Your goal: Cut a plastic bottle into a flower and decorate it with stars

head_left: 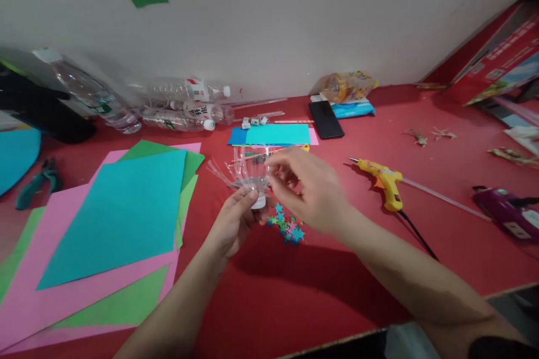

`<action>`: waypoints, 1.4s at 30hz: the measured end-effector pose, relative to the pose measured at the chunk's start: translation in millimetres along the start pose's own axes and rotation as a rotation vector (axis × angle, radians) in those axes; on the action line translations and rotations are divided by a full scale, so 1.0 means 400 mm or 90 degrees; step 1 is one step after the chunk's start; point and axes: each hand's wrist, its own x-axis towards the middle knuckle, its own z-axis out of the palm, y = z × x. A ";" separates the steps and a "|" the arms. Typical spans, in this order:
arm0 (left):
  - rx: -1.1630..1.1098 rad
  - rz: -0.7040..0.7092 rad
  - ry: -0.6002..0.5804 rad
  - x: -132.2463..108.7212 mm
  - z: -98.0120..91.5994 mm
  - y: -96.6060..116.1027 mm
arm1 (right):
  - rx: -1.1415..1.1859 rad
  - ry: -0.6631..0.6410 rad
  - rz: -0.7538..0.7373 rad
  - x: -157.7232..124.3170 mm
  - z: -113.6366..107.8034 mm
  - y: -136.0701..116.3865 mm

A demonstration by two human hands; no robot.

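A clear plastic bottle top (252,176), cut into thin strips that fan out, is held with its white cap (258,201) downward. My left hand (240,213) grips it around the neck, thumb in front. At the right side of the strips, my right hand (309,188) has its fingers bent and pinched near one strip; whether a strip is between the fingertips is hard to make out. Below the hands lies a small pile of coloured paper stars (288,227) in blue, green and pink.
Coloured sheets (122,213) and pliers (40,182) lie left. Plastic bottles (181,106) line the wall. Behind my hands are paper strips (278,134) and a phone (326,119). To the right are a yellow glue gun (381,179), its cord, and a purple device (507,213).
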 end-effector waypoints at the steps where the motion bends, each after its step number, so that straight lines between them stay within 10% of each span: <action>1: 0.003 -0.002 -0.009 -0.002 0.000 0.001 | -0.006 0.025 0.015 0.005 -0.013 0.004; 42: 0.029 -0.085 -0.079 -0.011 0.004 -0.006 | -0.038 0.061 -0.007 0.040 -0.057 0.030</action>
